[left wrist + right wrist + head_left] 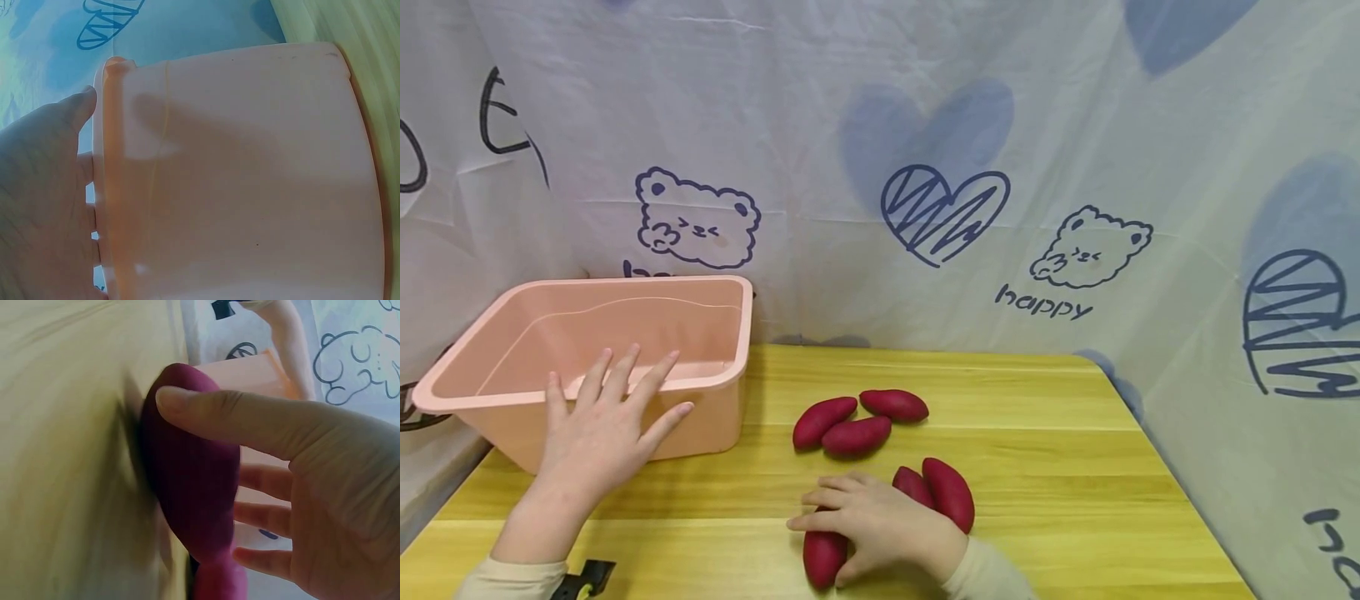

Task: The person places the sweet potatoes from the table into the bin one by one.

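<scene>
My left hand [602, 425] lies over the near rim of a pink plastic basin [741, 333], its fingers straight and spread. In the left wrist view, the fingers line up along the rim beside the basin wall [250, 175]. My right hand [880, 521] grips a dark red sweet potato [823, 554] low over the table. Seen from the right wrist, the thumb presses one side of this sweet potato [190, 462] and the other fingers reach round its far side. Two more sweet potatoes [951, 496] lie just beyond the right wrist, one partly hidden by the hand.
Three sweet potatoes [857, 436] lie close together farther back on the wood-grain table [1037, 433]. The basin stands at the table's left. A white printed cloth [820, 242] hangs behind the table and along its right side.
</scene>
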`<state>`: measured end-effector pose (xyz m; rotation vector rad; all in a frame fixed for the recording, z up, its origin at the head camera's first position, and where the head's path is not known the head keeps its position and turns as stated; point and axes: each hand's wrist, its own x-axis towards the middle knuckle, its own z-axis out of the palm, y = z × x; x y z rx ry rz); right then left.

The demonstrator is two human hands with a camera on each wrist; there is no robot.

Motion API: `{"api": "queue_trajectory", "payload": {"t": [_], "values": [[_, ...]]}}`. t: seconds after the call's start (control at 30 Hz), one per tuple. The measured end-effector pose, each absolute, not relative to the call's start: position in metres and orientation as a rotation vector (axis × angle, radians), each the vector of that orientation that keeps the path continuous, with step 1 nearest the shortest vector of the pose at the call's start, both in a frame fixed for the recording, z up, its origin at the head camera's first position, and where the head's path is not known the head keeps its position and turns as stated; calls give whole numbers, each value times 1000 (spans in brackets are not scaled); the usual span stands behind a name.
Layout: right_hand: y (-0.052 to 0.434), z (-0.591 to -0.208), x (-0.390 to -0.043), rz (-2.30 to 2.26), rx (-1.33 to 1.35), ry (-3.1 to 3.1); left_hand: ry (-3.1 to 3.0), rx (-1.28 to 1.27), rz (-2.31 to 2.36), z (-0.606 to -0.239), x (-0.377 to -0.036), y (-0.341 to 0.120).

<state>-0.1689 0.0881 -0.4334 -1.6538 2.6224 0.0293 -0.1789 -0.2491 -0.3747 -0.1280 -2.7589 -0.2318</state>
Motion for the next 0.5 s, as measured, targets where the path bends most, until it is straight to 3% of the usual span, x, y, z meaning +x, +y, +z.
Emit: {"api": "queue_trajectory", "payload": {"t": [0.5], "values": [[83, -440, -166, 56, -1633, 2596, -2791, -74, -270, -372, -177, -261]]}}
